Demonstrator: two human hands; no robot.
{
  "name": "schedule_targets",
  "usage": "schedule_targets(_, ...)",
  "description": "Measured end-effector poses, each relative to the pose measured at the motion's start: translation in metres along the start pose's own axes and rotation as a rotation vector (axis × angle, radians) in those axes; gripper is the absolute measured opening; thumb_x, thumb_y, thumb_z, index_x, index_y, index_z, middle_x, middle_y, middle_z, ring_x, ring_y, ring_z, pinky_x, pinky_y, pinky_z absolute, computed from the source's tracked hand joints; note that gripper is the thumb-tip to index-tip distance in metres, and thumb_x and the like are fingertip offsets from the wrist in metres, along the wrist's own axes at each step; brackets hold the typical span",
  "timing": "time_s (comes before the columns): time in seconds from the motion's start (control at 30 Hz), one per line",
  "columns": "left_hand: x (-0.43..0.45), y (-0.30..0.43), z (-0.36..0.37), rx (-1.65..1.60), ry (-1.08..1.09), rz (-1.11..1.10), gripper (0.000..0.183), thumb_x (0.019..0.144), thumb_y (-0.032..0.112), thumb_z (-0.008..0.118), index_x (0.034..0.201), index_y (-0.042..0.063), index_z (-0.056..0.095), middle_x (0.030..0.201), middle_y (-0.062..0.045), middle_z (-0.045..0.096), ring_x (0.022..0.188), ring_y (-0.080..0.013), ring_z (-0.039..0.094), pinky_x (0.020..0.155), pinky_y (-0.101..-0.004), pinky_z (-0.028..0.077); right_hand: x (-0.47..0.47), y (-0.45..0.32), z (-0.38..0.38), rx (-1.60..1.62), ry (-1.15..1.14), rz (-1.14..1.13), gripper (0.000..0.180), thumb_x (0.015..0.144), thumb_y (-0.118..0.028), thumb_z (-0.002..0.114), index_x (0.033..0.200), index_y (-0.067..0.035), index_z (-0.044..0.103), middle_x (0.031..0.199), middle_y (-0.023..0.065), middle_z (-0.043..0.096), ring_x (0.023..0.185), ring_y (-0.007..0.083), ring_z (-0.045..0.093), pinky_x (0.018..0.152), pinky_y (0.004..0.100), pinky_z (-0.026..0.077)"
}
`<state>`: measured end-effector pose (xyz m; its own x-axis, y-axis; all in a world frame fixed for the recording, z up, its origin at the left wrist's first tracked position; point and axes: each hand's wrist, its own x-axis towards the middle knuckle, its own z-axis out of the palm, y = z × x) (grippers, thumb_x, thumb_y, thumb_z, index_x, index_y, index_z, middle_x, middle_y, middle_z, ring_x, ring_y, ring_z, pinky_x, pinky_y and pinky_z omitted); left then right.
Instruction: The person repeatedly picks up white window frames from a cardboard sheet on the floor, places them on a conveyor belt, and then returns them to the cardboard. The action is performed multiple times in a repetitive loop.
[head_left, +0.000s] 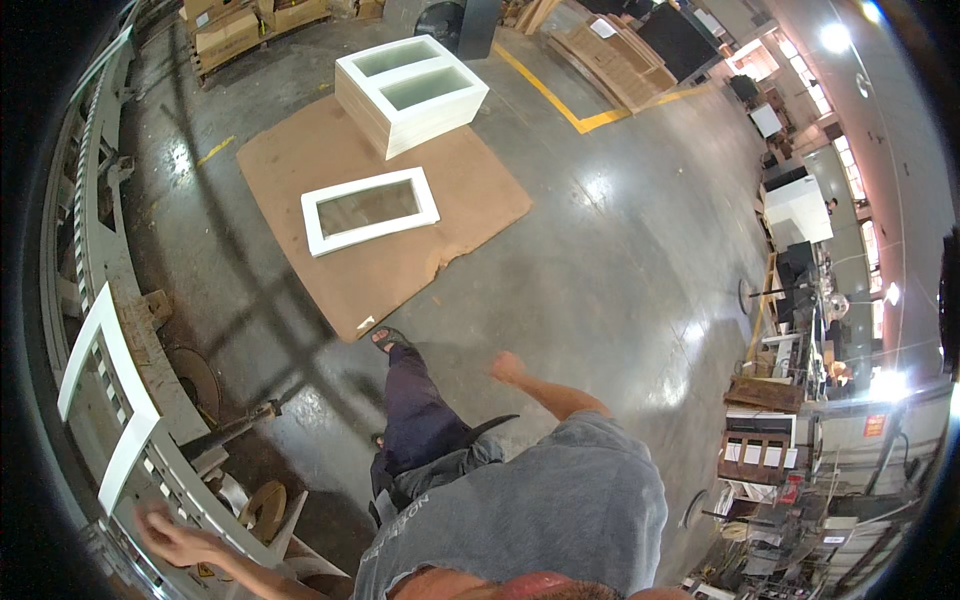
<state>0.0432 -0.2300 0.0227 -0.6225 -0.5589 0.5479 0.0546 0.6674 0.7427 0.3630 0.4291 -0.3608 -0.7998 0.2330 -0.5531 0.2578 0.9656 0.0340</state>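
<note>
My left hand (169, 534), blurred, is at the lower left over the edge of a long machine bed (176, 469). Its fingers look apart and nothing shows in them. Just beyond them, a white rectangular frame (124, 367) rests on the machine; contact with the hand is not visible. My right hand (510, 367) hangs over the grey floor with curled fingers and nothing visible in it. Ahead on the floor, a brown cardboard sheet (292, 180) bears a single white frame (322, 246) lying flat. A stack of similar white frames (427, 129) stands at its far edge.
Along the left runs the machine, with round discs (264, 508) beneath its edge. Cartons on a pallet (229, 37) stand at the back left. Yellow floor tape (544, 88) marks an area by leaning boards (611, 56). Benches and standing fans (745, 296) line the right side.
</note>
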Motion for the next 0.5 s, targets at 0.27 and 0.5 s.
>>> schedule_targets(0.27, -0.351, -0.122, 0.057, 0.099, -1.622, -0.248, 0.018, 0.087, 0.016, 0.06, 0.09, -0.002, 0.058, 0.066, -0.012, 0.056, 0.058, -0.0193, 0.049, 0.054, -0.0378, 0.042, 0.16, -0.014, -0.043, 0.53, 0.162, -0.174, 0.033, 0.077, -0.037, 0.066, 0.086, -0.006, 0.071, 0.081, 0.0147, 0.068, 0.082, 0.0374, 0.064, 0.074, 0.0473, 0.053)
schedule_targets(0.5, -0.384, -0.09, 0.081, -0.24, -0.946, -1.297, 0.031, 0.091, 0.025, 0.065, 0.089, -0.005, 0.059, 0.075, -0.013, 0.063, 0.063, -0.0194, 0.063, 0.059, -0.0329, 0.054, 0.363, -0.062, -0.135, 0.333, -0.033, -0.083, 0.042, 0.077, -0.022, 0.064, 0.114, -0.002, 0.06, 0.119, 0.024, 0.058, 0.112, 0.0413, 0.054, 0.094, 0.0488, 0.046)
